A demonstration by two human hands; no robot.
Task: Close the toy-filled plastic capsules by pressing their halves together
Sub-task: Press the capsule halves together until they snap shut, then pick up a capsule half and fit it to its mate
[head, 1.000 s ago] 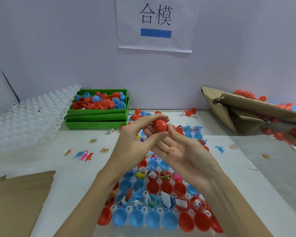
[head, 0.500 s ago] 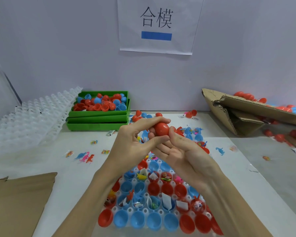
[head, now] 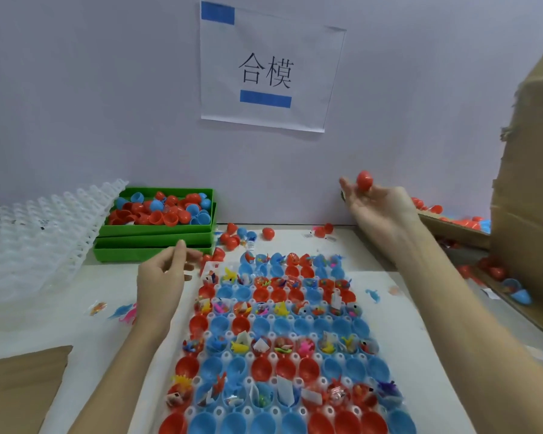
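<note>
A closed red capsule (head: 364, 180) sits on the fingertips of my right hand (head: 378, 208), raised palm-up at the right near the cardboard box. My left hand (head: 162, 281) hovers low by the tray's far left corner, fingers loosely curled and holding nothing. Between my arms lies a white tray (head: 275, 357) of red and blue capsule halves; alternate rows hold small toys and paper slips, the other rows hold empty halves.
Stacked green bins (head: 157, 242) with loose red and blue halves stand at the back left beside white empty trays (head: 41, 233). A cardboard box (head: 530, 198) with closed capsules rises at the right. Loose capsules and small toys lie scattered on the table. Brown cardboard (head: 19, 389) lies front left.
The hands have parted. My right hand carried the red capsule up and to the right toward the box; my left hand let go and dropped left, empty.
</note>
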